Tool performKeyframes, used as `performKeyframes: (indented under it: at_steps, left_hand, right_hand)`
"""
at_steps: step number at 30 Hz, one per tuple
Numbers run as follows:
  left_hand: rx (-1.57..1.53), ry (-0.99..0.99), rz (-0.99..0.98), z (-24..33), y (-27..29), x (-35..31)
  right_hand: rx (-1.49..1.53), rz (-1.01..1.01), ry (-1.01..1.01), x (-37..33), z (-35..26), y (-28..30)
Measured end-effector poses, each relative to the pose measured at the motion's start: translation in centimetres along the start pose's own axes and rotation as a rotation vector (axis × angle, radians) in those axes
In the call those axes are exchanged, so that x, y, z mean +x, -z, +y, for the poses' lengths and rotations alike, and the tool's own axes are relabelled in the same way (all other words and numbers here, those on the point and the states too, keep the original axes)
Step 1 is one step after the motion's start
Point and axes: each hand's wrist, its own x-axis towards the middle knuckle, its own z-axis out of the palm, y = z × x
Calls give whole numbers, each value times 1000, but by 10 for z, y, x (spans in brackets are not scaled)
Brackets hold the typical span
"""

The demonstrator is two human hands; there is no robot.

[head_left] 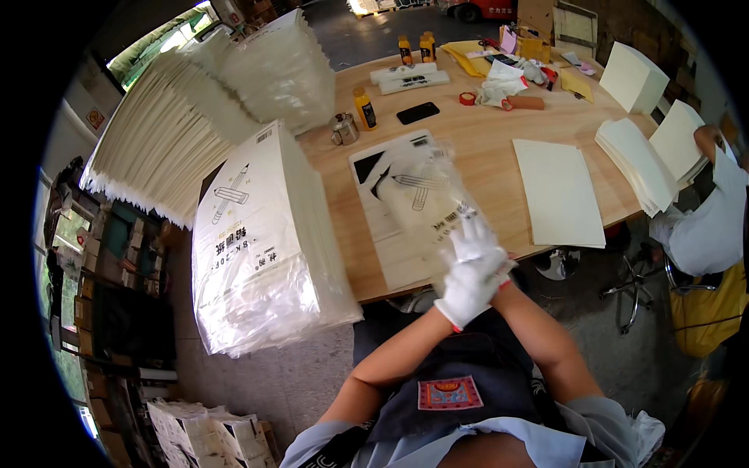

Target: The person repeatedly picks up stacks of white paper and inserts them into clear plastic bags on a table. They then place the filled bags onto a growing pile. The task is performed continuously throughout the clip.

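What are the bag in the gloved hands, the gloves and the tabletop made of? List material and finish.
Bag: thin clear plastic film, glossy; the print and table show through it, and it crinkles.
Gloves, left hand and right hand: white knit fabric, matte, probably cotton.
Tabletop: light wood or wood veneer, smooth, visible grain.

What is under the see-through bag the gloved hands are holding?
Under the clear bag lies a printed sheet on the wooden table. The gloved hands and bag hide its near end.

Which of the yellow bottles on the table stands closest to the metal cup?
The lone bottle, just right of the metal cup and left of the black phone. The other bottles stand grouped farther back.
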Motion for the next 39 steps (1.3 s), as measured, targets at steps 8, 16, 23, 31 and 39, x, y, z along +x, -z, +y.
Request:
performKeyframes:
  at_steps: [8,16,23,31,39]
  left_hand:
    - [195,3,-138,-75,3,-90]
    - [391,345,403,-130,43,-167]
    - [-120,718,172,-19,58,-231]
    - [-30,496,538,-81,49,-154]
    - [-101,706,306,-132,50,-252]
  right_hand:
    - [259,-234,-392,-74,-17,70]
    - [-28,-597,-281,-108,8,59]
    - [220,-1172,-60,-139,-8,147]
    - [223,-615,-132,-106,6,88]
    - [490,-864,-307,-164,34,89]
